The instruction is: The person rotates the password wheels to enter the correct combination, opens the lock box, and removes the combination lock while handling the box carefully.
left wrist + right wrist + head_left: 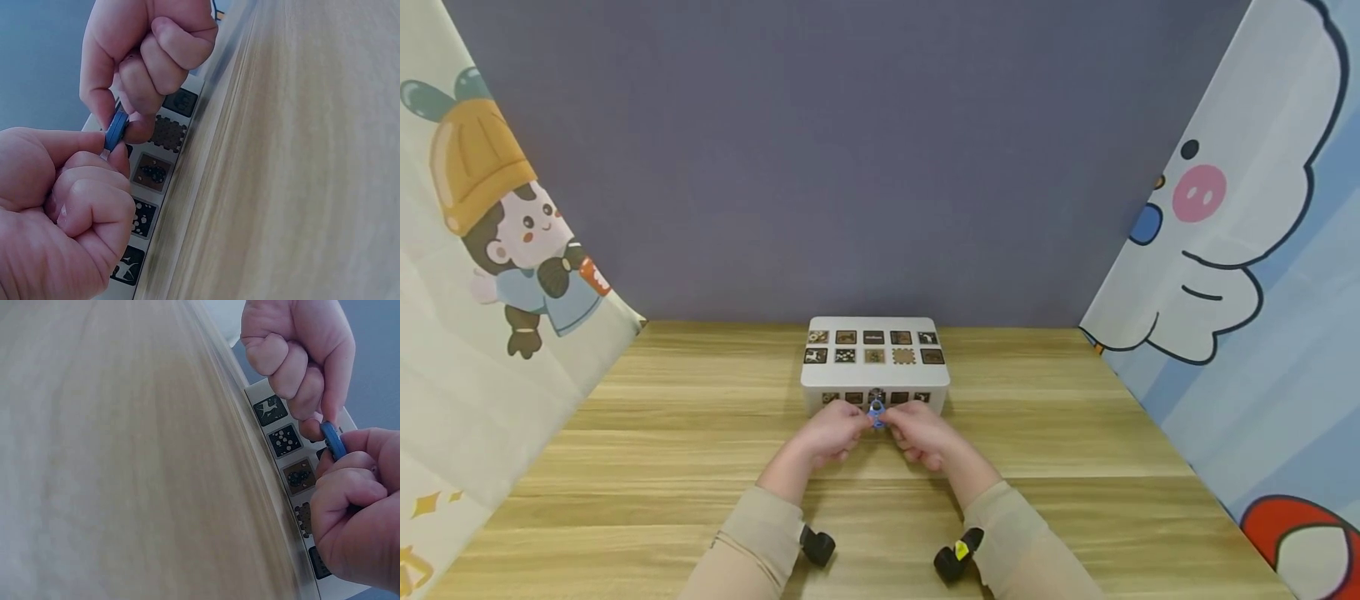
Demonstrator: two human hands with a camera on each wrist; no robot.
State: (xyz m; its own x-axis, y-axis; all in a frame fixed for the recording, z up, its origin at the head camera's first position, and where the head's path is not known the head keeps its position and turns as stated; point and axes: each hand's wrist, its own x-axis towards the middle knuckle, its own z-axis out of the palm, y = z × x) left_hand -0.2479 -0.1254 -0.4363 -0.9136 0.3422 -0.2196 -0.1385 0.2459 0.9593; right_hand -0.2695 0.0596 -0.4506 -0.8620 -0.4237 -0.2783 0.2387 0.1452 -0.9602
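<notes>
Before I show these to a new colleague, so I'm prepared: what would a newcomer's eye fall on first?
The eye probably falls first on the small blue padlock, pinched by the left hand and the right hand in front of the white box. Next, likely, come the orange-hatted cartoon figure at far left in the head view and the white cartoon figure at far right.

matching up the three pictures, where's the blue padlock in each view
Head: the blue padlock is low centre, pinched between the left hand and right hand.
Left wrist: blue padlock left of centre, slightly above mid-height.
Right wrist: blue padlock toward the right edge, near mid-height.
Shared landmark: the white box with picture squares.
</notes>
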